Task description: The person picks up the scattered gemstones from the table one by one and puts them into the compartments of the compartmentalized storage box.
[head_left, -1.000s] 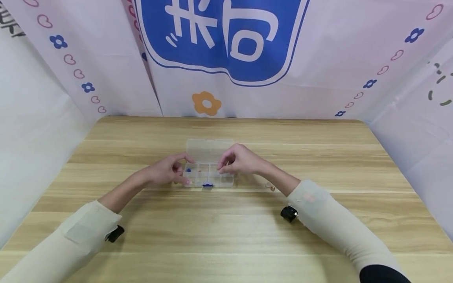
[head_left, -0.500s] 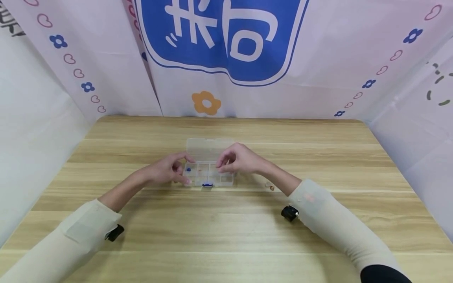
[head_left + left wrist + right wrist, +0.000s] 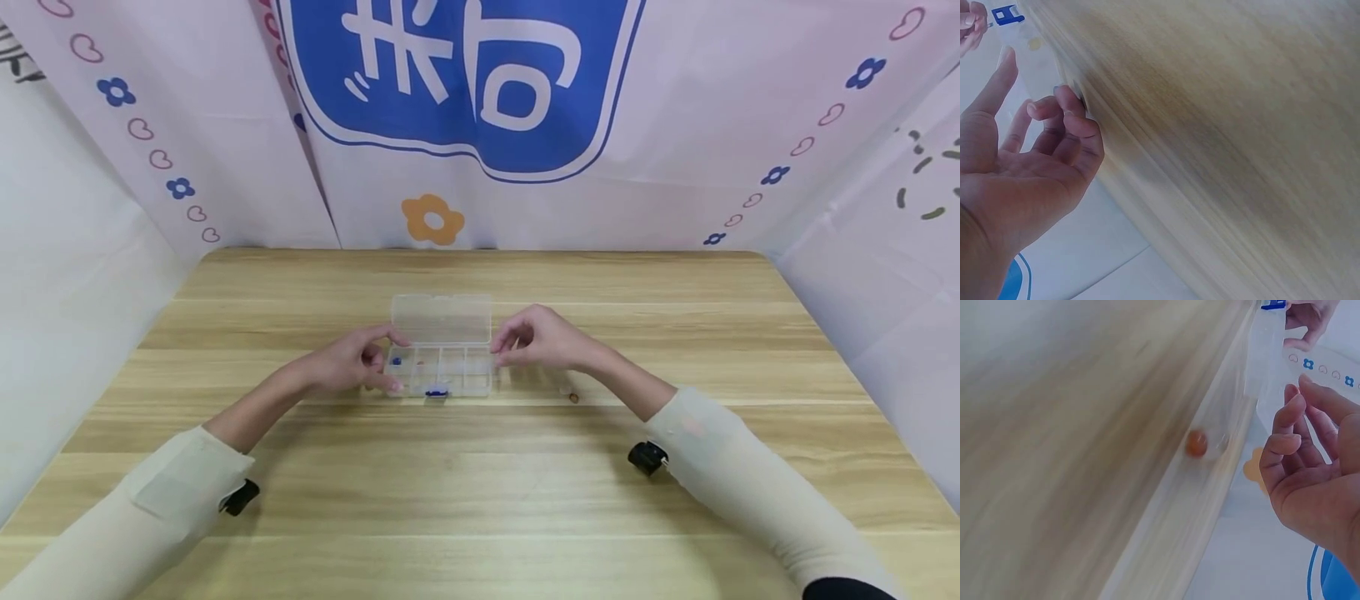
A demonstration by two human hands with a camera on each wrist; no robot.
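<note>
A clear plastic compartment box [image 3: 452, 367] lies on the table with its lid [image 3: 441, 318] folded back. Its front has a blue latch [image 3: 437, 392]. One left compartment contains a small blue piece [image 3: 397, 361]; a tiny orange-pink piece [image 3: 421, 363] is in the one beside it. My left hand [image 3: 348, 360] holds the box's left end, index finger at the back, thumb at the front. Just off the right end is my right hand [image 3: 543, 337], fingers loosely curled, nothing visible between them. An amber bead [image 3: 1196, 443] and a clear piece [image 3: 1221, 445] lie to the right.
Wooden tabletop [image 3: 480, 483] stretches around the box. Behind it hangs a white printed curtain [image 3: 637, 208] with a blue sign and an orange flower [image 3: 433, 220]. White sheets [image 3: 892, 292] close off both sides.
My right hand has moved right, from above the right compartments to just beyond the box's end, uncovering them. My left hand stays at the left end.
</note>
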